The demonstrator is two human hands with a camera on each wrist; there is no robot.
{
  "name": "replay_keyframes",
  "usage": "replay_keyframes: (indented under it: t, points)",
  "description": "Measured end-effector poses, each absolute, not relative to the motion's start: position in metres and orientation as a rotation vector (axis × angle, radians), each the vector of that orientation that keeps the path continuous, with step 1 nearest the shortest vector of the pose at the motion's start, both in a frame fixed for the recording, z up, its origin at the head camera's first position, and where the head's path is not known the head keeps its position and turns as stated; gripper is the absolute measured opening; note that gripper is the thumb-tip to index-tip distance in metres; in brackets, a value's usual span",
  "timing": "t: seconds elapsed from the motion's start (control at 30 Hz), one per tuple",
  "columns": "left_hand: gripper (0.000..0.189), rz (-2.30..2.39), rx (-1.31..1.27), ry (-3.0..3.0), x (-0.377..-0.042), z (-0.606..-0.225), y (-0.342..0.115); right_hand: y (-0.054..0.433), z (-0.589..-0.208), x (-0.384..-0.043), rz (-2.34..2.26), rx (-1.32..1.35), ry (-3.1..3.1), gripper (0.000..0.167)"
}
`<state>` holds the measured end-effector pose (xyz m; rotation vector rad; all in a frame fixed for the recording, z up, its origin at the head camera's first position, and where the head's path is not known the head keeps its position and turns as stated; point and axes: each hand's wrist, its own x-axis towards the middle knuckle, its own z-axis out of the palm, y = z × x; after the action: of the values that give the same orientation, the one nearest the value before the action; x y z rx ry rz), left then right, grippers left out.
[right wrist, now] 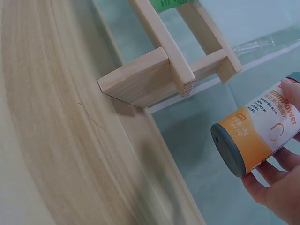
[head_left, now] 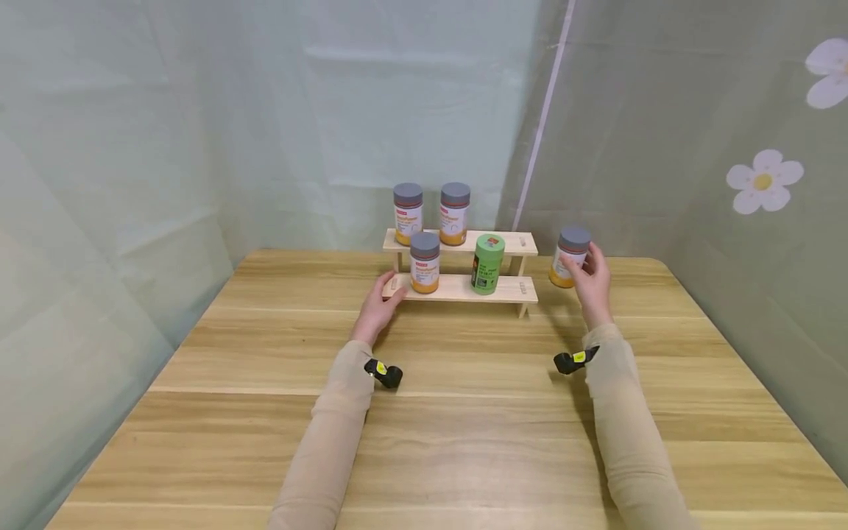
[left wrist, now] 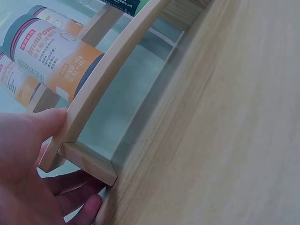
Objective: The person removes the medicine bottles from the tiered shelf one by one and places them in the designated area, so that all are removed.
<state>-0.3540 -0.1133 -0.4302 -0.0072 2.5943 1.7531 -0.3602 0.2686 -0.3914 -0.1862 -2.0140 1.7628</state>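
My left hand [head_left: 379, 307] grips the left end of the lower tier of a two-tier wooden shelf [head_left: 457, 288], thumb on top and fingers beneath. To the right of the shelf, my right hand [head_left: 594, 283] holds a supplement bottle [head_left: 568, 258] with a grey lid and a white and orange label. In the right wrist view that bottle [right wrist: 258, 129] hangs above the table, apart from the shelf. On the lower tier stand a matching bottle [head_left: 425, 263] at left and a green canister [head_left: 488, 265] at right. Two more such bottles [head_left: 408, 213] stand on the upper tier's left half.
The shelf stands near the back edge of a wood-grain table [head_left: 464, 442]. Behind it hangs a pale curtain [head_left: 371, 110], with a grey-green flowered one [head_left: 662, 132] at right. A wrist camera [head_left: 384, 374] is strapped to each sleeve.
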Motion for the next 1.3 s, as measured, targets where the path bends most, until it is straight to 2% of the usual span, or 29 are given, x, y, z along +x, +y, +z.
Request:
replay_keyframes:
  t: [0.57, 1.3]
  points:
    - [0.060, 1.741, -0.027, 2.587, -0.352, -0.441, -0.109, 0.280, -0.403, -0.351, 1.760, -0.267, -1.998, 0.059]
    - [0.060, 1.727, -0.006, 2.605, -0.356, -0.436, -0.115, 0.286, -0.407, -0.357, 1.739, -0.271, -2.035, 0.064]
